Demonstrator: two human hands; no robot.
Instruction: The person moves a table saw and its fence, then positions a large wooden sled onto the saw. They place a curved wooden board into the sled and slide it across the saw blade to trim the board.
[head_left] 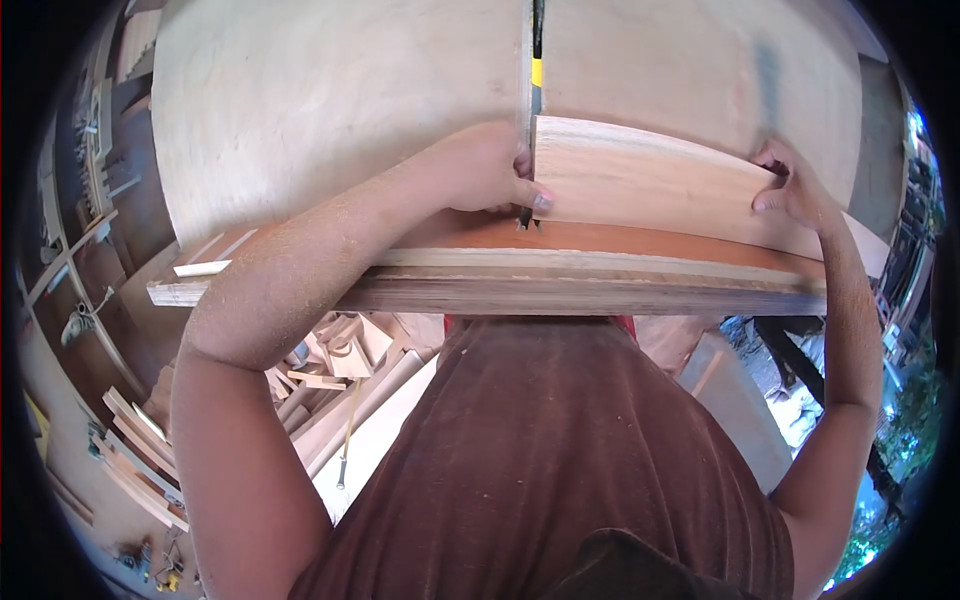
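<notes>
A pale wooden board [640, 175] stands on its long edge across the worktop, its broad face toward me. My left hand [490, 175] is closed at the board's left end, the thumb pressing on its face and most fingers hidden. Near its far right part, my right hand [795, 190] grips the board's top edge between thumb and fingers. A narrow dark strip with a yellow band [537, 75] runs away from me beside the board's left end. Just below my left thumb, a small dark jagged piece [527, 222] shows at the strip's near end.
Large pale plywood sheets [340, 110] cover the worktop beyond my hands. An orange-brown strip [600, 240] and a thick layered front edge [590, 295] lie close to my body. Wood offcuts [350, 350] are piled below left. Shelving [75, 260] stands farther left.
</notes>
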